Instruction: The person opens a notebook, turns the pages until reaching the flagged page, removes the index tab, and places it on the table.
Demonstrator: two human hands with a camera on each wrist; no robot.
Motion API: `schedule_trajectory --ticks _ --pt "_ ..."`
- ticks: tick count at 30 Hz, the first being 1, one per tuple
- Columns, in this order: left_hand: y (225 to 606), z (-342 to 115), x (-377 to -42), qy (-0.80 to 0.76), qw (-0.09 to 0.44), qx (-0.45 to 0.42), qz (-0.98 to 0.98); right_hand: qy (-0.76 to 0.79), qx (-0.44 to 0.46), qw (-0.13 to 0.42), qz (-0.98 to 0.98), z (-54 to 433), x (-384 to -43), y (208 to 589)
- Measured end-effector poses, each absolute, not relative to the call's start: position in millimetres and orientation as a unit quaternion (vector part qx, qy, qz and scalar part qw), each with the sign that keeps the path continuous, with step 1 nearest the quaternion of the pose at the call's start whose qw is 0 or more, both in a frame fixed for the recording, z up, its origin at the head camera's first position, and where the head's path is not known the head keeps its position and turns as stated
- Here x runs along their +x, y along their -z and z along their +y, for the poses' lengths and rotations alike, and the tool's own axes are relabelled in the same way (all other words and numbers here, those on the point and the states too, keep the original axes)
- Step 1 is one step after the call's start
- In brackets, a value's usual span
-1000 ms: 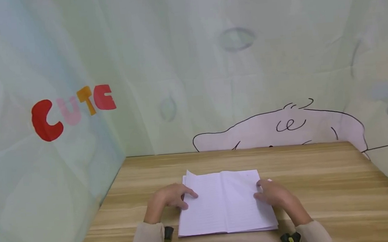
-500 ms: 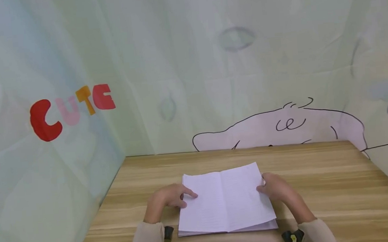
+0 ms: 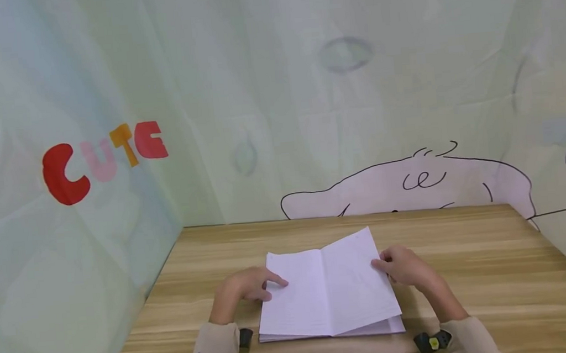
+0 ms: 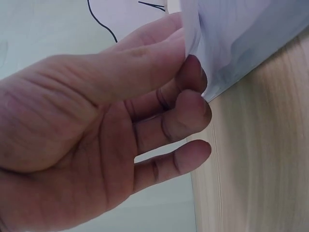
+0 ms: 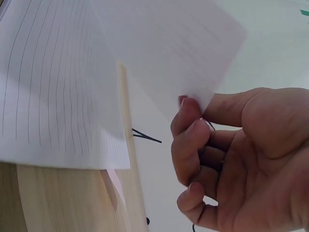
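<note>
An open notebook (image 3: 295,308) with white, faintly lined pages lies on the wooden table in the head view. At its left edge my left hand (image 3: 249,284) grips the pages, the index finger stretched over the paper. The left wrist view shows that hand's thumb and fingers on either side of the notebook's edge (image 4: 241,38). Between thumb and fingertips, my right hand (image 3: 406,267) pinches the outer edge of a right-hand page (image 3: 356,281). This page is raised at a slant, with more pages visible beneath it. In the right wrist view the page's corner (image 5: 231,38) stands up beyond the fingers.
The wooden table (image 3: 495,270) extends around the notebook. Fabric walls (image 3: 236,91) with printed letters and a cartoon animal (image 3: 409,189) enclose its back and sides. Dark wrist devices (image 3: 433,343) sit at both sleeves.
My right hand has taken the right-hand page by its edge and lifted it off the pages below, moving slightly up and right. My left hand stays in place; the left page's corner has settled lower.
</note>
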State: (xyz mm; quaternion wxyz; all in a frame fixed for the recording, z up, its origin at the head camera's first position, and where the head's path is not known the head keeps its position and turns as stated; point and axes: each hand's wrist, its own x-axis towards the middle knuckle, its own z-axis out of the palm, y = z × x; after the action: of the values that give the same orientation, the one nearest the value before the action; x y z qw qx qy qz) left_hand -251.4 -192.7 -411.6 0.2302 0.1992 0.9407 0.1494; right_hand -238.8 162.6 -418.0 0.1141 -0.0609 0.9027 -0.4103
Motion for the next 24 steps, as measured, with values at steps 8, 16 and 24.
schedule_trajectory --ticks 8,16,24 --pt "411 -192 -251 -0.146 0.229 0.204 0.940 0.503 -0.095 0.120 0.851 156 -243 419" --pt "410 -192 -250 -0.149 0.232 0.202 0.940 0.571 -0.110 0.165 0.797 150 -247 426" --pt "411 -192 -251 -0.149 0.233 0.203 0.939 0.628 -0.108 0.215 0.740 142 -246 428"
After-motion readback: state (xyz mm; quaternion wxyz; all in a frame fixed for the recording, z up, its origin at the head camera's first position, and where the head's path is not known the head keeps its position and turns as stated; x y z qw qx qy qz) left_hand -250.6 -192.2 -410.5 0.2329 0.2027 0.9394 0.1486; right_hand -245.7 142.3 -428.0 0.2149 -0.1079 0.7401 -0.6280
